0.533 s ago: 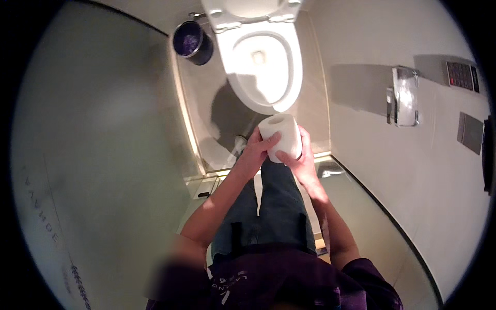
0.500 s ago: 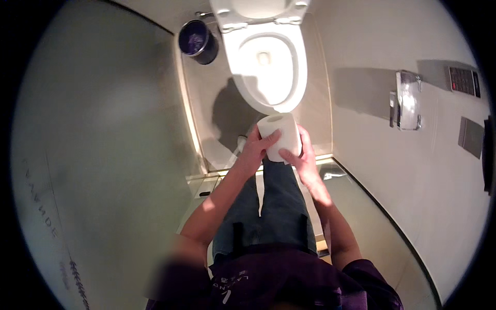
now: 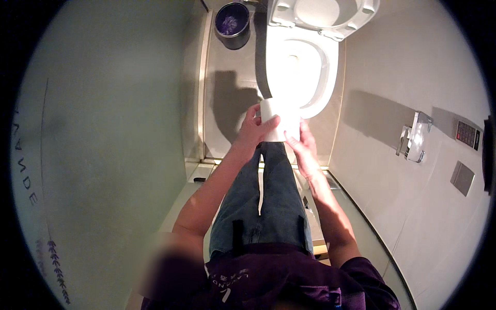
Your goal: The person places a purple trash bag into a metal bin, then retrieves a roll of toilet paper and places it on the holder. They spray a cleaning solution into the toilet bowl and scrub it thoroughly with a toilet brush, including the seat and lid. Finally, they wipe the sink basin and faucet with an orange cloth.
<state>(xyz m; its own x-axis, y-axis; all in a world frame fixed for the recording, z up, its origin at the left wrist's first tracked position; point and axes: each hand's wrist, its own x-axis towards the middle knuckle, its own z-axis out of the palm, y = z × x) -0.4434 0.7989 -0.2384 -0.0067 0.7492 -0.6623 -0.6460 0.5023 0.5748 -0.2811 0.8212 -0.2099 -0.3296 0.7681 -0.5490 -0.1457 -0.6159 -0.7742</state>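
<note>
From here I see the left hand (image 3: 256, 129) and right hand (image 3: 305, 147) clasping a paper roll (image 3: 284, 124) between them, neither clearly nearer; its long axis seems to point ahead, though glare blurs it. Beyond the grip stands the toilet (image 3: 310, 62); rightward, a wall holder (image 3: 417, 137); far ahead-left, a bin (image 3: 233, 40).

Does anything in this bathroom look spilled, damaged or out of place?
Nothing stands out. The left hand and right hand hold the paper roll, the bin stands upright beside the toilet, and no spill shows; glare hides the roll's finer detail.
</note>
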